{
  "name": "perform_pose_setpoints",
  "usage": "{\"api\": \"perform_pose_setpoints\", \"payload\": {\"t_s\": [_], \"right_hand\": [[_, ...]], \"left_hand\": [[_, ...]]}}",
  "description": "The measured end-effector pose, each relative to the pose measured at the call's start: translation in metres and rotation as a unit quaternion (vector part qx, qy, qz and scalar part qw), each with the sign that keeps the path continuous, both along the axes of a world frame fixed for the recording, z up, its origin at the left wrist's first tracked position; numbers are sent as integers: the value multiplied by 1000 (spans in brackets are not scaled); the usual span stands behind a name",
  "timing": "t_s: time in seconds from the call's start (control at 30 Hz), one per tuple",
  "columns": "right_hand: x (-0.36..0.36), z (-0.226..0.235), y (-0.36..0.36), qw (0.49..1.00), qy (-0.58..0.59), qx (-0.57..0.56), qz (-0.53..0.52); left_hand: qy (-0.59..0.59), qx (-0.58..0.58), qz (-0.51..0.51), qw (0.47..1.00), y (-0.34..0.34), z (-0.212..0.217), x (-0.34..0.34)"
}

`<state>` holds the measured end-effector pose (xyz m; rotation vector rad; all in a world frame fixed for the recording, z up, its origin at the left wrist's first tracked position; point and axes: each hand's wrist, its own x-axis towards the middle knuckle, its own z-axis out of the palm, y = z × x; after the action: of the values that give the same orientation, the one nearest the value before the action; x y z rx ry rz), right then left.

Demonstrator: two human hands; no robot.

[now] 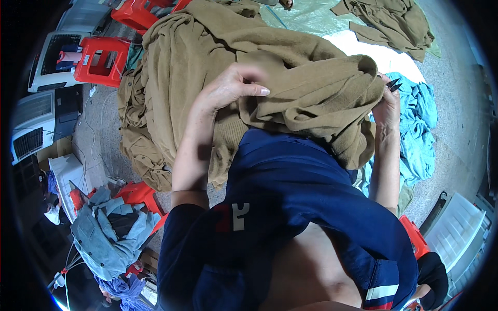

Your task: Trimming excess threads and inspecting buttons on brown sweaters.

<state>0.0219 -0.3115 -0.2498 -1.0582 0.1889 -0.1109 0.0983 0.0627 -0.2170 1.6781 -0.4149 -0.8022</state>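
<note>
A brown knitted garment lies bunched across my lap, its folds spread between my hands. My left hand is over the cloth at its left part, thumb stretched out and apart from the fingers, which are blurred by motion. At the garment's right edge my right hand is closed around small dark thread snips, whose pointed tips stick out past the fingers. That hand also touches the knit, and the cloth hides part of its fingers. A large pile of the same brown knitwear lies to the left and beyond.
Blue garments lie on the right, and another brown cardigan lies at the far right beside clear plastic sheeting. Red stools stand on the left; grey-blue clothes cover another. A white crate sits at the lower right.
</note>
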Motion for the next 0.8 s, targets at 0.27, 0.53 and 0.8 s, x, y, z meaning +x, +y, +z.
{"api": "perform_pose_setpoints", "payload": {"t_s": [0.27, 0.53, 0.8], "right_hand": [[-3, -33, -20, 999, 30, 4, -11], [-14, 32, -2, 996, -73, 40, 11], [45, 72, 38, 850, -207, -467, -125]], "left_hand": [[-11, -21, 54, 998, -3, -21, 3], [-200, -170, 167, 950, 30, 110, -17], [-358, 47, 309, 880, 14, 196, -19]]}}
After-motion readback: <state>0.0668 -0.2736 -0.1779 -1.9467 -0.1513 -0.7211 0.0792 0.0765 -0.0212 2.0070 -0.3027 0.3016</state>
